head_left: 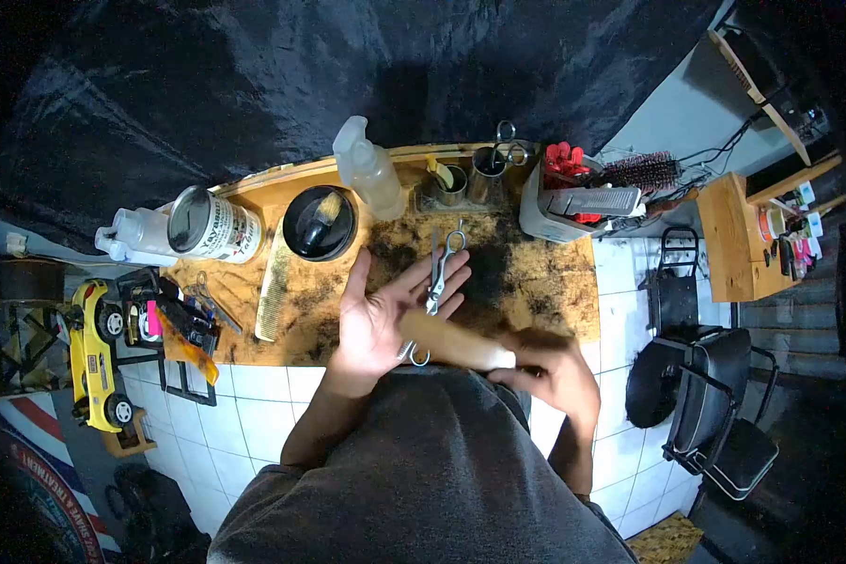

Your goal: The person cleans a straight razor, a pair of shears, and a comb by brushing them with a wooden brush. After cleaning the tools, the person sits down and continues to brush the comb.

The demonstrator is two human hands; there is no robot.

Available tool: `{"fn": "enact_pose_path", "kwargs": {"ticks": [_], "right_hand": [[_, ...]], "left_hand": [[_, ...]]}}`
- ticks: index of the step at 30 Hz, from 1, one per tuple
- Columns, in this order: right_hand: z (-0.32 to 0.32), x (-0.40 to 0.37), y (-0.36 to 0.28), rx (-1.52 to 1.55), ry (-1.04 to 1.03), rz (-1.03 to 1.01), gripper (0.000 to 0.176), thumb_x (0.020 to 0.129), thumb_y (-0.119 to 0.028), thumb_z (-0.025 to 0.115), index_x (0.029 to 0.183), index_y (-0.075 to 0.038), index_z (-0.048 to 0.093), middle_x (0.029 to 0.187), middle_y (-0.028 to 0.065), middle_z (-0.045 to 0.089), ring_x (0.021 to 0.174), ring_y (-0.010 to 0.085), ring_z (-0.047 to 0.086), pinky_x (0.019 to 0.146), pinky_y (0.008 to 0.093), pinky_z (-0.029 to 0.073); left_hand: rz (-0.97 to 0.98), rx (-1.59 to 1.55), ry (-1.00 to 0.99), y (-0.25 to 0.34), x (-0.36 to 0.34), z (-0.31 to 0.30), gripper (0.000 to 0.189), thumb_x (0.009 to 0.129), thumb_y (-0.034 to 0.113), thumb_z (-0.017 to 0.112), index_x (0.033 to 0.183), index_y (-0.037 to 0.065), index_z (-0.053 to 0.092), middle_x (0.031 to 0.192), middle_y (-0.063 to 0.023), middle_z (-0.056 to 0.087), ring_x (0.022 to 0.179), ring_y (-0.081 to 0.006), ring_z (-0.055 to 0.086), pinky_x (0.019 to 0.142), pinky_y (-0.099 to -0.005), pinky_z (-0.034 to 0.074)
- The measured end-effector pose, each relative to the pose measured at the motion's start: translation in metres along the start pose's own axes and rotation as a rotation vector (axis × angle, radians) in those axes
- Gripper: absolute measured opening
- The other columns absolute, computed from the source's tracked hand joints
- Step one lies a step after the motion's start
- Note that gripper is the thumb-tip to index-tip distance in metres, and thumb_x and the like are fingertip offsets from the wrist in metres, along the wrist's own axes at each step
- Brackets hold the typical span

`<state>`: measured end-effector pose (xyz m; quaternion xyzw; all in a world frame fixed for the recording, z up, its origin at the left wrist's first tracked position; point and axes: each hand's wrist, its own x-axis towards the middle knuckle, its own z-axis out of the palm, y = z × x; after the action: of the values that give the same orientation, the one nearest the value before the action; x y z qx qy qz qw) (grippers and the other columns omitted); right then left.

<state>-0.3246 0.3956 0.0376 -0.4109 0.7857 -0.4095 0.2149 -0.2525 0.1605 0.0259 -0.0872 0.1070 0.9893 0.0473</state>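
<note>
My left hand (371, 324) is palm up with its fingers spread, and silver scissors (434, 291) rest across the fingers. Finger rings of metal also show below, near my shirt. My right hand (559, 371), partly smeared by motion, is closed around the end of a brush (451, 340). The brush has long tan bristles and a white collar; its bristles sweep over the left palm and overlap the lower scissors. Beyond the left hand stands a black bowl (301, 230) with a shaving brush (326, 209) in it. A pale comb (273, 291) lies to the left.
Dark hair clippings cover the wooden counter (545, 282). Along its back are a spray bottle (371, 174), metal cups (487, 177) and a container (555, 216) of combs and brushes. A labelled tub (221, 230) stands left. A black chair (714, 395) is at right.
</note>
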Motion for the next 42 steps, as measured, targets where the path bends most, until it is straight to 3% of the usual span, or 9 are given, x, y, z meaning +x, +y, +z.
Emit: {"fn": "enact_pose_path", "kwargs": {"ticks": [6, 7, 12, 16, 20, 26, 29, 36, 42], "right_hand": [[-0.002, 0.007, -0.009, 0.073, -0.047, -0.258, 0.041, 0.063, -0.019, 0.082, 0.099, -0.004, 0.071, 0.092, 0.0140, 0.069, 0.085, 0.0280, 0.067, 0.077, 0.0344, 0.051], [-0.005, 0.005, -0.009, 0.192, -0.053, -0.001, 0.036, 0.067, -0.020, 0.080, 0.099, -0.005, 0.070, 0.097, 0.0152, 0.068, 0.089, 0.0295, 0.066, 0.084, 0.0344, 0.049], [0.005, 0.018, -0.009, 0.086, 0.493, 0.277, 0.034, 0.072, -0.017, 0.077, 0.098, 0.004, 0.068, 0.085, 0.0197, 0.067, 0.082, 0.0297, 0.067, 0.076, 0.0335, 0.051], [-0.005, 0.003, -0.006, 0.096, -0.161, 0.182, 0.032, 0.071, -0.025, 0.078, 0.097, -0.008, 0.072, 0.096, 0.0154, 0.069, 0.087, 0.0260, 0.068, 0.079, 0.0321, 0.051], [0.003, 0.006, -0.003, 0.210, -0.163, -0.189, 0.041, 0.061, -0.017, 0.083, 0.098, -0.004, 0.071, 0.086, 0.0141, 0.070, 0.081, 0.0241, 0.068, 0.076, 0.0339, 0.051], [-0.002, 0.015, 0.010, 0.062, 0.371, 0.212, 0.034, 0.070, -0.014, 0.079, 0.099, 0.001, 0.069, 0.087, 0.0174, 0.068, 0.077, 0.0249, 0.067, 0.071, 0.0320, 0.051], [-0.005, 0.023, 0.001, 0.064, 0.641, 0.308, 0.035, 0.070, -0.012, 0.078, 0.100, 0.003, 0.068, 0.085, 0.0178, 0.067, 0.075, 0.0256, 0.066, 0.070, 0.0318, 0.050], [-0.006, 0.004, 0.002, 0.039, 0.051, -0.059, 0.041, 0.062, -0.014, 0.081, 0.099, 0.000, 0.069, 0.090, 0.0136, 0.069, 0.083, 0.0219, 0.066, 0.072, 0.0331, 0.051], [-0.006, 0.009, 0.014, -0.109, 0.308, 0.044, 0.039, 0.071, -0.017, 0.078, 0.104, -0.001, 0.067, 0.086, 0.0143, 0.066, 0.074, 0.0278, 0.065, 0.067, 0.0350, 0.050]], "left_hand": [[-0.009, 0.073, 0.032, 0.000, -0.003, 0.006, 0.084, 0.092, 0.061, 0.021, 0.142, -0.007, 0.018, 0.149, -0.0204, 0.021, 0.140, -0.0282, 0.019, 0.115, -0.0388, 0.014], [-0.020, 0.063, 0.005, 0.000, -0.003, 0.001, 0.083, 0.093, 0.060, 0.023, 0.142, -0.007, 0.019, 0.149, -0.0204, 0.021, 0.140, -0.0280, 0.019, 0.115, -0.0406, 0.014], [-0.059, -0.082, 0.141, -0.004, -0.005, 0.006, 0.082, 0.092, 0.060, 0.026, 0.142, -0.005, 0.021, 0.150, -0.0196, 0.021, 0.140, -0.0270, 0.019, 0.115, -0.0432, 0.012], [-0.014, -0.015, -0.029, 0.004, -0.001, 0.000, 0.080, 0.093, 0.058, 0.027, 0.143, -0.004, 0.020, 0.150, -0.0181, 0.021, 0.140, -0.0262, 0.018, 0.116, -0.0419, 0.012], [-0.036, 0.016, 0.002, 0.005, -0.001, 0.003, 0.080, 0.093, 0.058, 0.022, 0.144, -0.004, 0.016, 0.150, -0.0177, 0.020, 0.140, -0.0263, 0.019, 0.115, -0.0396, 0.013], [-0.167, 0.078, 0.186, -0.002, -0.008, 0.001, 0.077, 0.093, 0.053, 0.028, 0.145, -0.002, 0.015, 0.150, -0.0209, 0.020, 0.139, -0.0313, 0.022, 0.113, -0.0428, 0.020], [-0.206, 0.271, -0.020, 0.000, -0.011, 0.010, 0.069, 0.095, 0.042, 0.030, 0.145, -0.002, 0.013, 0.150, -0.0215, 0.018, 0.139, -0.0318, 0.021, 0.113, -0.0426, 0.020], [-0.157, 0.196, 0.069, -0.013, -0.004, 0.003, 0.070, 0.096, 0.048, 0.028, 0.143, -0.002, 0.020, 0.147, -0.0213, 0.026, 0.138, -0.0288, 0.024, 0.114, -0.0425, 0.018], [-0.279, 0.330, 0.031, -0.007, -0.009, -0.004, 0.065, 0.095, 0.041, 0.039, 0.144, 0.002, 0.021, 0.149, -0.0148, 0.025, 0.137, -0.0266, 0.028, 0.106, -0.0393, 0.037]]}}
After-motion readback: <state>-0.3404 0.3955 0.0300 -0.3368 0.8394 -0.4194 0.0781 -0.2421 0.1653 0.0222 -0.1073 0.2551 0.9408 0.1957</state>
